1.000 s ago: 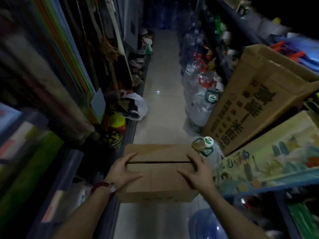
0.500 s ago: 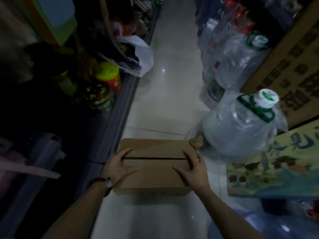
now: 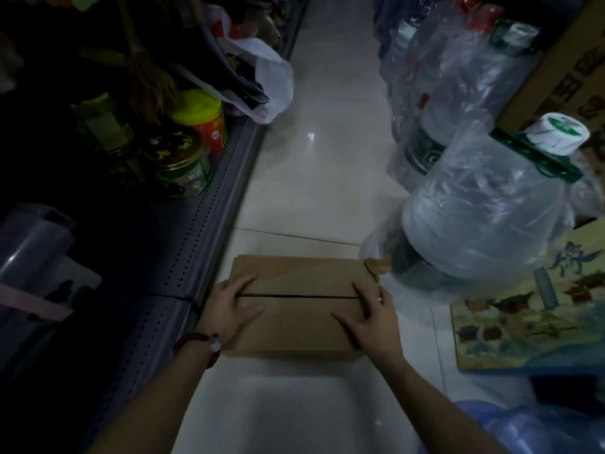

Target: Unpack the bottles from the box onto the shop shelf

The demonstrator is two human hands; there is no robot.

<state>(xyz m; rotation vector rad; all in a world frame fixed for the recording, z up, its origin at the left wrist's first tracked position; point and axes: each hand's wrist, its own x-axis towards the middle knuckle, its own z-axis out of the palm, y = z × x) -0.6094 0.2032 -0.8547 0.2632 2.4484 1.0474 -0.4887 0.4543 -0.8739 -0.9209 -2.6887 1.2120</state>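
Cardboard box (image 3: 302, 306): L hand (image 3: 230, 311), R hand (image 3: 371, 317) flat atop.

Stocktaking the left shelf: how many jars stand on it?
3 at least: a yellow-lidded jar, a dark-lidded jar in front, a dim one to their left; the shadows may hide more.

Both hands, left (image 3: 230, 309) and right (image 3: 371, 317), rest flat on the closed cardboard box (image 3: 299, 280) on the floor.

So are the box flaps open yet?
No, both flaps of the box lie flat and meet at the middle seam, with the left hand and right hand resting on top.
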